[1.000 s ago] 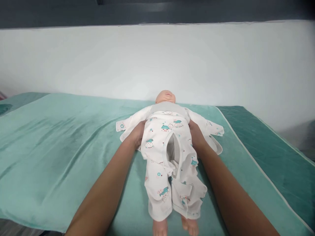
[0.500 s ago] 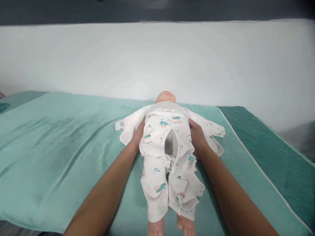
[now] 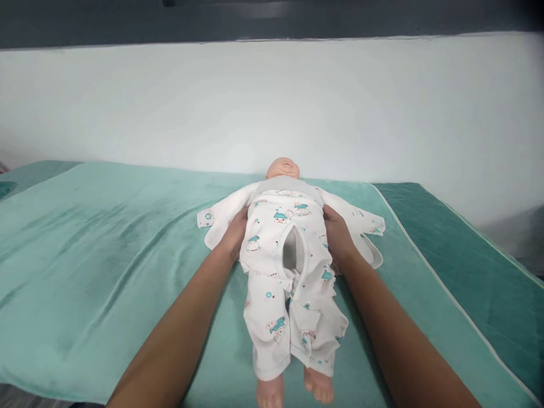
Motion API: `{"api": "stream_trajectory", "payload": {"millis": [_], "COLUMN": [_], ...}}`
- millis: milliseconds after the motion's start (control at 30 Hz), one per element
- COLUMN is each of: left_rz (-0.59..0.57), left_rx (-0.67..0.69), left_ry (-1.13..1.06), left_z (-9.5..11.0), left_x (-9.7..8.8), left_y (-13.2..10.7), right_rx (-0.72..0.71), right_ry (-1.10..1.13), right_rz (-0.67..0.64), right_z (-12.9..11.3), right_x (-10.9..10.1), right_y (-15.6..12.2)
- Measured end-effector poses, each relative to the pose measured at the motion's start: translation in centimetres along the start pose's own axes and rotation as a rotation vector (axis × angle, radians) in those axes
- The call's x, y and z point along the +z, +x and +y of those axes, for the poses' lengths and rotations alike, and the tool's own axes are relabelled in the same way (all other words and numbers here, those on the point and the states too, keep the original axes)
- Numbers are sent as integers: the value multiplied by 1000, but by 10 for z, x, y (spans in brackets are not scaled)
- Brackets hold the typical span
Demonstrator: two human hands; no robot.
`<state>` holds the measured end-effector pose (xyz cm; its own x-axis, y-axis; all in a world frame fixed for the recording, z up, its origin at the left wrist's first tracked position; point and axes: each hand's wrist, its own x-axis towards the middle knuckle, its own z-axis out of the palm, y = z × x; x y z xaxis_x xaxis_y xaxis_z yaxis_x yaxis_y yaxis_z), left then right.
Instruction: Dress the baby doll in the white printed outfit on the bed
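So, starting at the left: there's a big mint-green cover [image 3: 106, 238], soft and velvety-looking with long shallow creases, and a sliver of dark floor [image 3: 25, 396] under its near edge. Next comes one long sleeve [image 3: 223, 209] of a white top, spread out flat on the cover. Then the left hand [image 3: 236, 231], against the side of some printed trousers [image 3: 264, 258], fingers mostly tucked out of sight, so I can't tell if it's pinching cloth.

Middle: one smooth plastic doll [image 3: 281, 168] on its back, head by the plain white wall [image 3: 272, 102]. The trousers are thin, wrinkly white fabric with teal cartoon prints and one bound oval opening at the crotch. Two legs' worth of doll inside, two bare feet [image 3: 270, 392] poking out the cuffs.

Right hand [image 3: 339, 233] mirrors the left on the opposite side, bent fingers touching, grip unclear. Then sleeve number two, and a darker green cloth [image 3: 463, 249] past a pale edge.
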<state>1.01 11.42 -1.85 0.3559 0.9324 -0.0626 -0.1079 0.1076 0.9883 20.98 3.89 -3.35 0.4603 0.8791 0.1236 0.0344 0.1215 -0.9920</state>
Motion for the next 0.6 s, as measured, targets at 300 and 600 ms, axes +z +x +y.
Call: {"api": "stream_trajectory", "payload": {"millis": [300,600], "left_rz": [35,262], "left_rx": [-58,282], "left_ry": [-84,310], "left_z": [1,-3], "left_x": [-2,-7], "left_y": [-2,-3], "right_rx": [-56,-207], "right_ry": [-155,-222], "right_rz": [47,256], "right_z": [14,7], "right_x": [-6,-6], "right_y": [6,5]}}
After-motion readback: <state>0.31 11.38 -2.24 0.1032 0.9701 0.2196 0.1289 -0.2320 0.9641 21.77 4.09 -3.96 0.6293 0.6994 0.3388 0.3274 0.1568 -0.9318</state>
